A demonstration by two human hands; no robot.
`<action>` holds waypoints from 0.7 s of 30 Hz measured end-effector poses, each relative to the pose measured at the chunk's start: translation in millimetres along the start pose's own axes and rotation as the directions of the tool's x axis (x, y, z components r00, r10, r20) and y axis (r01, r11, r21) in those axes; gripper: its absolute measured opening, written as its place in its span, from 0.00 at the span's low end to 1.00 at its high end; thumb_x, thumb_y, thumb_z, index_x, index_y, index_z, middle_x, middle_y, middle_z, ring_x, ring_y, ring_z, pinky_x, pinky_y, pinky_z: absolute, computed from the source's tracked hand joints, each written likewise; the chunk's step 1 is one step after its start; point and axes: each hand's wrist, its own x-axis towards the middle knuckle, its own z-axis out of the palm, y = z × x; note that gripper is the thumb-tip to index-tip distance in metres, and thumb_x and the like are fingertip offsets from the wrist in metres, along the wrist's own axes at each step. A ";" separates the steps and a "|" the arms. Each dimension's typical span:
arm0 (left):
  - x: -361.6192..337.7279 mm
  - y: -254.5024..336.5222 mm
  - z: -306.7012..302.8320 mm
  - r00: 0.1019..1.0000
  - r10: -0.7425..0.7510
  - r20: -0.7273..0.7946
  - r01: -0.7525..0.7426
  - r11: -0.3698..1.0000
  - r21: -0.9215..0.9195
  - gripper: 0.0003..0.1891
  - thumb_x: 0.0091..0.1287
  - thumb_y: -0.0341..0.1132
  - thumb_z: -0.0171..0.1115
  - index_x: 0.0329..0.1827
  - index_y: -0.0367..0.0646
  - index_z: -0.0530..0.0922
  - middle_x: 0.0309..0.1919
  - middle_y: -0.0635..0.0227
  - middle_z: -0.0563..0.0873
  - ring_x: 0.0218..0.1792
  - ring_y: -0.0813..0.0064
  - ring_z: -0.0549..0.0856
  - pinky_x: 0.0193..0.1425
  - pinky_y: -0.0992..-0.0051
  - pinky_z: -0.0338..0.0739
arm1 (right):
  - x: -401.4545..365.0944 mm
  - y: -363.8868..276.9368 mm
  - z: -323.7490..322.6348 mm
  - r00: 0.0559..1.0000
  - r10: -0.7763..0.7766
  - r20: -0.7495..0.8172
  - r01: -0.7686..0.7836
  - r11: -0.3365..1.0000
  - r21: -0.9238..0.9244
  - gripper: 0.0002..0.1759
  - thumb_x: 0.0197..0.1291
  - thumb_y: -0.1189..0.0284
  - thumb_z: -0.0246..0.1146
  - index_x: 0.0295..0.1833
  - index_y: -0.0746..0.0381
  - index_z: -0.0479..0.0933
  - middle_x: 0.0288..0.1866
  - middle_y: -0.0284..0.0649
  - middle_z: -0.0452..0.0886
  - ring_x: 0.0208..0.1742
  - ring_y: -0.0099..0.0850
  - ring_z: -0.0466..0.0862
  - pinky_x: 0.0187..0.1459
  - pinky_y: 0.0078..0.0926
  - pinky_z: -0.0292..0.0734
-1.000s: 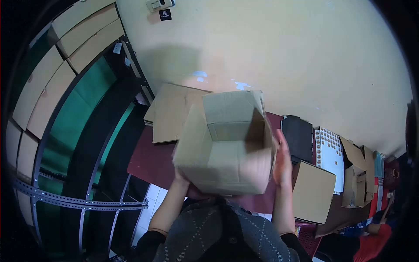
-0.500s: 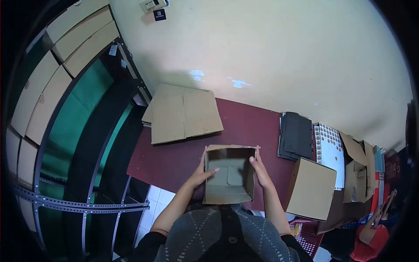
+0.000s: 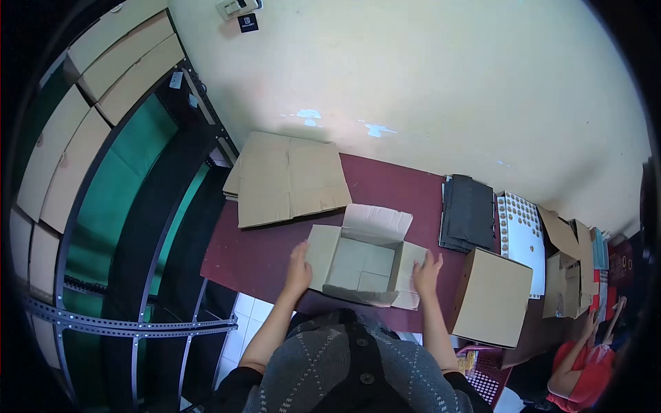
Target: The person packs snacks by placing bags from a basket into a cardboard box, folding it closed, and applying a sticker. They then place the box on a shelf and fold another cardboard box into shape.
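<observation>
A small cardboard box (image 3: 365,265) stands on the dark red table in front of me, its top open and its inside bare. Its back flap (image 3: 377,220) leans away toward the wall, while the left flap (image 3: 322,256) and right flap (image 3: 411,274) are folded outward. My left hand (image 3: 299,270) is beside the outer edge of the left flap, fingers stretched upward. At the right flap's outer edge is my right hand (image 3: 427,274), fingers apart and fingertips right at the cardboard.
Flattened cardboard (image 3: 292,177) lies at the table's back left. To the right are black folders (image 3: 469,213), a white sheet with round stickers (image 3: 521,234), a closed box (image 3: 492,296) and an opened carton (image 3: 564,282). Metal shelving (image 3: 131,323) stands left; a person (image 3: 582,375) is at lower right.
The box has gone from between my hands, held tilted with its opening facing me, down onto the table. Its flaps now spread outward, and my hands have moved apart to its sides.
</observation>
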 end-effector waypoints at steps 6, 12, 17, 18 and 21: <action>-15.7 7.3 45.0 0.890 -0.153 0.431 0.221 0.968 -0.114 0.49 0.59 0.41 0.61 0.75 0.41 0.37 0.71 0.39 0.47 0.73 0.47 0.47 0.75 0.61 0.45 | -44.4 -48.8 30.9 0.958 0.146 0.249 -0.167 0.984 0.067 0.45 0.58 0.67 0.61 0.74 0.62 0.43 0.75 0.60 0.37 0.74 0.57 0.49 0.72 0.40 0.47; -12.7 -13.8 53.3 0.852 -0.103 0.513 0.261 0.933 -0.246 0.48 0.56 0.28 0.56 0.75 0.44 0.34 0.70 0.40 0.53 0.72 0.46 0.52 0.74 0.63 0.49 | -28.1 -23.8 37.2 0.869 0.055 0.492 -0.281 0.873 0.399 0.45 0.55 0.71 0.60 0.74 0.63 0.43 0.72 0.64 0.50 0.73 0.54 0.54 0.71 0.37 0.50; 5.0 -11.7 80.9 0.857 -0.141 0.496 0.327 0.892 -0.312 0.47 0.55 0.24 0.51 0.75 0.47 0.34 0.69 0.41 0.56 0.71 0.48 0.57 0.73 0.67 0.53 | -11.2 -13.8 45.8 0.973 -0.194 0.127 0.147 0.940 0.307 0.49 0.53 0.64 0.65 0.75 0.58 0.43 0.72 0.65 0.50 0.72 0.55 0.56 0.70 0.39 0.52; 12.8 -20.4 96.6 0.918 -0.061 0.391 0.183 0.942 -0.282 0.47 0.55 0.24 0.51 0.75 0.48 0.34 0.69 0.41 0.59 0.70 0.48 0.60 0.72 0.68 0.55 | -9.7 -32.1 23.5 0.955 -0.279 0.099 0.266 0.955 0.128 0.51 0.52 0.62 0.66 0.75 0.58 0.43 0.72 0.64 0.50 0.72 0.55 0.55 0.70 0.38 0.52; 30.5 -9.2 100.2 0.924 -0.003 0.383 0.114 0.957 -0.267 0.46 0.55 0.23 0.50 0.76 0.50 0.35 0.67 0.43 0.63 0.68 0.49 0.63 0.71 0.68 0.58 | -5.7 -63.3 -21.5 0.872 -0.482 0.085 0.487 0.872 -0.056 0.53 0.49 0.58 0.69 0.75 0.59 0.46 0.72 0.61 0.53 0.72 0.49 0.58 0.70 0.38 0.52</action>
